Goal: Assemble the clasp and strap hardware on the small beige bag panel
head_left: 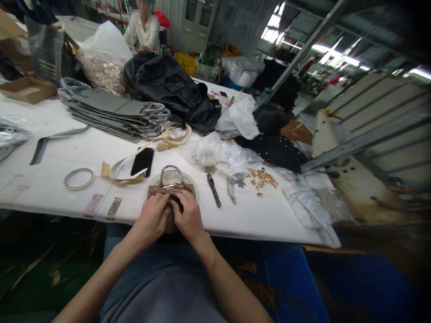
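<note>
A small brown handbag [189, 187] lies at the table's front edge, on a pale round disc [196, 194]. Its wrapped top handle [171, 168] points away from me, and metal hardware [171, 188] shows near the handle's base. My left hand [155, 215] is closed on the bag's left side, fingertips at the hardware. From the right, my right hand [187, 213] grips the bag too, its fingers curled beside the left ones. What the fingertips pinch is hidden. To the right of the bag lies a dark metal punch-like tool [213, 190].
Beyond the bag are a black phone [142, 161], a tape roll [78, 178] and stacked grey bag panels [107, 110]. Gold hardware pieces [264, 179] and clear plastic bags [232, 154] lie to the right. A metal post [363, 143] slants past the right end. Another person [143, 29] sits across.
</note>
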`<state>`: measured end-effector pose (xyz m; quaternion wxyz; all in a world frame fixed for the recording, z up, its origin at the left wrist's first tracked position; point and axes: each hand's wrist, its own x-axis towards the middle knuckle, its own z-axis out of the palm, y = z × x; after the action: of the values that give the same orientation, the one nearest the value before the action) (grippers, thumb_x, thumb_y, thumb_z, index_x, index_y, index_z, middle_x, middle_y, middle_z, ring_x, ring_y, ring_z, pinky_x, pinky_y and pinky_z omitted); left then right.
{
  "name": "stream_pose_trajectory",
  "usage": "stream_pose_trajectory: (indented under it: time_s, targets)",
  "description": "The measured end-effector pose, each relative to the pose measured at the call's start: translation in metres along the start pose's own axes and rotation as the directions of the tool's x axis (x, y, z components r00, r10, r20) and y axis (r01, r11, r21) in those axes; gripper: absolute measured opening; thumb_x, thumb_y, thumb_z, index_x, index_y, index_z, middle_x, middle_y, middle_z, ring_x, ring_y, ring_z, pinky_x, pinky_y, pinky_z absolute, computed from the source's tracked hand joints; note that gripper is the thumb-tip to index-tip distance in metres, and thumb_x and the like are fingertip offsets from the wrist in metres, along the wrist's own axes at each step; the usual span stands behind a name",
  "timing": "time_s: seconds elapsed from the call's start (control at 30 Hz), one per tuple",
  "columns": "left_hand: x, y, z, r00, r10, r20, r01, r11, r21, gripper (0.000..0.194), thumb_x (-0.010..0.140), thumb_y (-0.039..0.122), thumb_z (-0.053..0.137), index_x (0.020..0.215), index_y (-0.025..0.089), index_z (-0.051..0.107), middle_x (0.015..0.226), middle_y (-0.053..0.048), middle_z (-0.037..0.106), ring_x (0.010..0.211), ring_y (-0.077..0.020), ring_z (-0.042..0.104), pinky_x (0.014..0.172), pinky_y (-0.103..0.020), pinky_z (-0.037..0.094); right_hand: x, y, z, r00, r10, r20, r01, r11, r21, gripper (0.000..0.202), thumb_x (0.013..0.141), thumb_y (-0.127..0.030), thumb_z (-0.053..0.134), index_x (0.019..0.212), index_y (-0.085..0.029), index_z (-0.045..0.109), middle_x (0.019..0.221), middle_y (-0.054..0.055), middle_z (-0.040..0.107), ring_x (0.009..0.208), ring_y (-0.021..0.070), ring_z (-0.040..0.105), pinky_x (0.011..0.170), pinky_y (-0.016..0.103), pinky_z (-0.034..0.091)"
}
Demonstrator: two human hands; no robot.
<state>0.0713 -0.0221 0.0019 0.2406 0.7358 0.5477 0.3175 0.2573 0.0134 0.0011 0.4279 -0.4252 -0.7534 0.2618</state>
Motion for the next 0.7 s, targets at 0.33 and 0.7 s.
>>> stream_pose_trajectory:
  time_s: [0.33, 0.7]
  targets:
    - [0.008, -0.002, 0.012, 1.000, -0.027, -0.003, 0.028, 0.997, 0.077, 0.045, 0.107, 0.015, 0.050, 0.150, 0.014, 0.059, 0.128, -0.017, 0.063, 0.116, -0.0371, 0.060, 0.100, -0.056, 0.053, 0.000, 0.004, 0.000, 1.000, 0.001, -0.007, -0.001, 1.000, 0.024, 0.028, 0.114, -0.019, 0.064, 0.139, -0.022, 0.076, 0.141, 0.014, 0.078, 0.136, 0.0293, 0.072, 0.126, 0.053, 0.060]
    - [0.011, -0.003, 0.008, 1.000, 0.000, 0.024, 0.000, 1.000, 0.019, 0.040, 0.107, 0.013, 0.052, 0.145, 0.019, 0.059, 0.124, -0.013, 0.066, 0.114, -0.0333, 0.063, 0.104, -0.053, 0.053, 0.003, 0.004, -0.004, 0.999, 0.026, -0.031, -0.024, 0.999, 0.048, 0.028, 0.114, -0.018, 0.062, 0.138, -0.022, 0.076, 0.141, 0.013, 0.078, 0.137, 0.0275, 0.072, 0.127, 0.049, 0.060]
